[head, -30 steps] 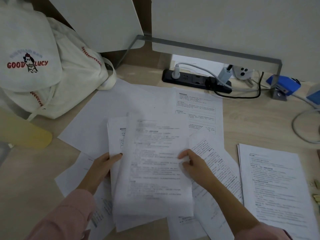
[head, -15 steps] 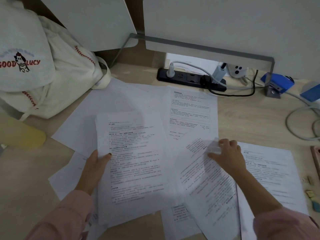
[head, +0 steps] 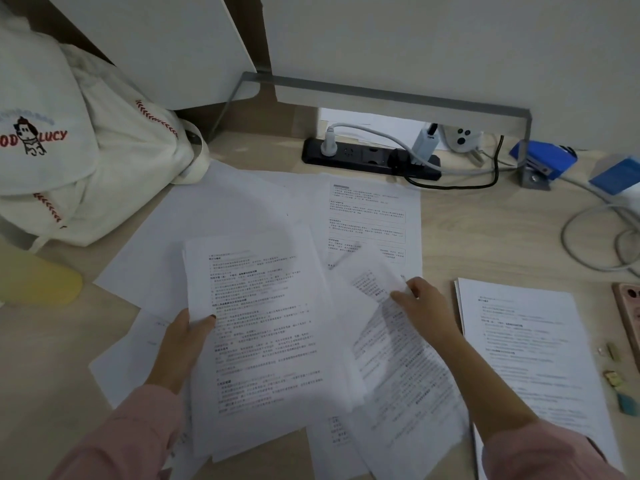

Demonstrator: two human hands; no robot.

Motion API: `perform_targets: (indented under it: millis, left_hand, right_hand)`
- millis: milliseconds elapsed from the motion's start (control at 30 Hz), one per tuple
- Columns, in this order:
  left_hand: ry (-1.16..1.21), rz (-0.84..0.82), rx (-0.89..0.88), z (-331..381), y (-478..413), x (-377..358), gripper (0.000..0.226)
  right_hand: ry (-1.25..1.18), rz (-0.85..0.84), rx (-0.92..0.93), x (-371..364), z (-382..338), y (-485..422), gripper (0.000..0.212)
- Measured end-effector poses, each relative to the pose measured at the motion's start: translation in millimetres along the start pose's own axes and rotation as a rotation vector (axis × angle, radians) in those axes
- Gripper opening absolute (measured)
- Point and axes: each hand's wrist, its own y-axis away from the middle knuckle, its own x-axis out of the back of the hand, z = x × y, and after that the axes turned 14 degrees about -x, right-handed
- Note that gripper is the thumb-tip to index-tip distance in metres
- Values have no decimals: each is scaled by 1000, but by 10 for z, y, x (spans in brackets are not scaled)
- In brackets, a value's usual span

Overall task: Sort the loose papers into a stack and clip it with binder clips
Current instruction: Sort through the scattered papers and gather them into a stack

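Note:
My left hand (head: 185, 336) grips the left edge of a small bundle of printed sheets (head: 263, 341), thumb on top, held above the desk. My right hand (head: 420, 304) pinches the upper corner of a loose printed sheet (head: 398, 358) lying to the right of the bundle; that corner is lifted and curled. More loose papers lie under both: a blank sheet (head: 207, 216) at the back left and a printed page (head: 374, 220) behind. A separate squared stack (head: 526, 344) rests at the right. Small binder clips (head: 613, 379) lie at the desk's right edge.
A white cloth bag (head: 69, 150) fills the back left corner, with a yellow object (head: 38, 282) in front of it. A black power strip (head: 370, 161) with cables runs along the back. A blue stapler (head: 543, 161) and a phone (head: 630, 313) sit at the right.
My right hand left the bundle, reached right to the loose sheet and now lifts its corner. My left hand keeps its grip on the bundle, which shifted slightly left.

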Motion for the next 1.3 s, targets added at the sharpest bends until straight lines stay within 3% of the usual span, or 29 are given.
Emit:
perform_targets:
  millis: [133,267,567,667,833,1000,1133,1200,1300]
  left_hand:
    - [-2,-15,-10,20,5,-8,23]
    - [21,-9,-55,98,44,-52,18]
    - [89,-7,47,80,11,-74,37]
    - [151,5,103,34,12,-73,40]
    - [243,31,124,36,95,-126,35]
    - [317,33,159,-4,142,-143,35]
    - [479,22,211,11,152,-151,39]
    - [510,-15,228,33,146,-183,45]
    - [618,-76,252,96,164,-238,56]
  right_hand:
    - [-196,11,147,57,-170,188,19]
    - [-307,127,242,243,-350,369,15]
    - [-518,455,431,942,-746,829,8]
    - [-736,353,464,1069,-870,1023,10]
    - [-1132,-12,423,1064,-901,1090,11]
    - [-1478,-276,72,754,-603,793,17]
    - [-1541,-198,-178,320,-242,647,57]
    - [-1555,-209,-250,69,-58,641,26]
    - [-1477,-332,-284,-257,51,756,25]
